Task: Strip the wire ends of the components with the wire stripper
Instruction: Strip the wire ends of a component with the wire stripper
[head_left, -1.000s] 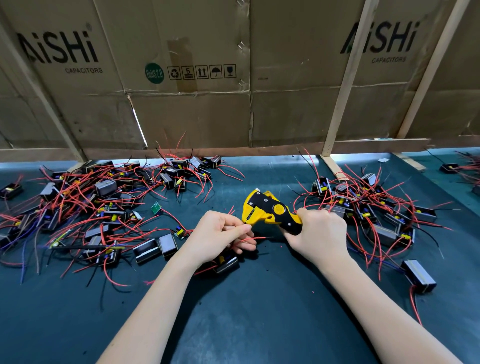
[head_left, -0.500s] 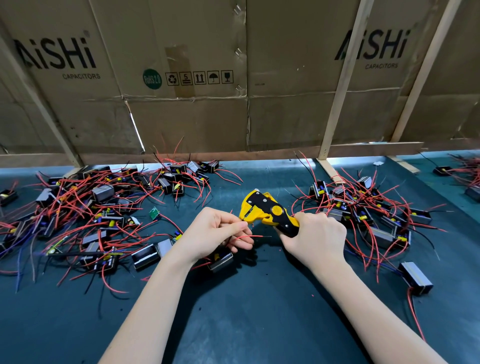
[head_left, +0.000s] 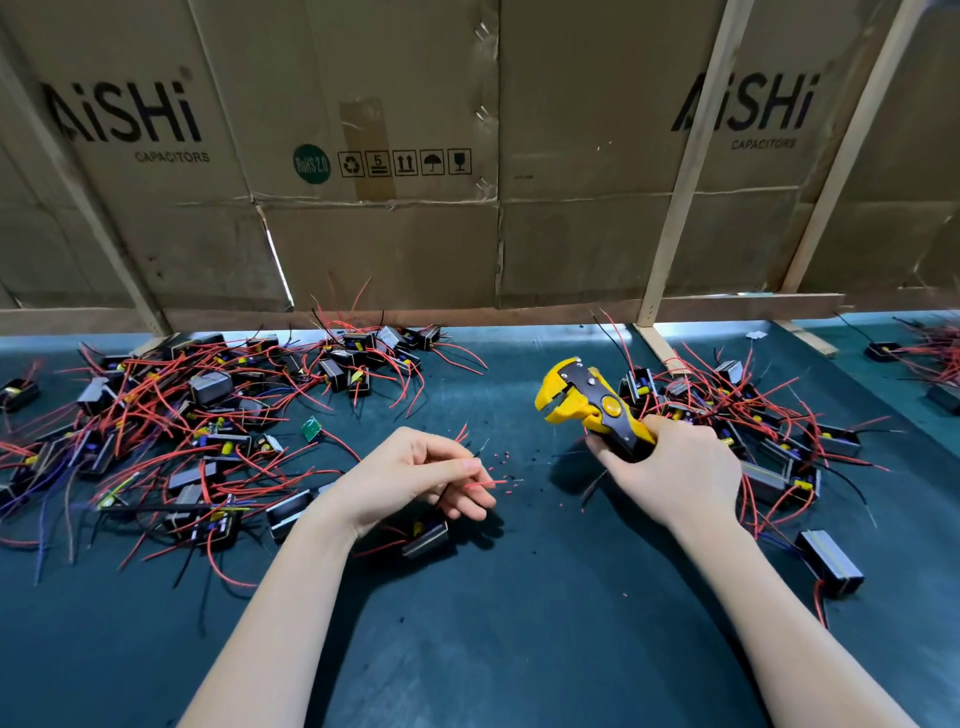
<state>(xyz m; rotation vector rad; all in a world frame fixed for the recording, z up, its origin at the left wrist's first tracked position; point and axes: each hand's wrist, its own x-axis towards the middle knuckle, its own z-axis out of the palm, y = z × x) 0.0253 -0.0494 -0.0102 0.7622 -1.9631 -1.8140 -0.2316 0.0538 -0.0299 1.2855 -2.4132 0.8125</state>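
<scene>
left hand: pinches red wire between thumb and forefinger, end pointing to 3 o'clock; other fingers loosely curled
right hand: wrapped round stripper handles; head tilted to 10 o'clock, well apart from the wire
stripper jaws: look slightly parted, hard to tell
component: black block on counter at 6 o'clock of left hand, partly under it; wire seems to run from it
scraps: red and black bits between the hands
piles: left pile at 9 o'clock, right pile at 3 o'clock
step: between strips, wire out of the tool
next: probably feed the wire end into the jaws, squeeze
</scene>
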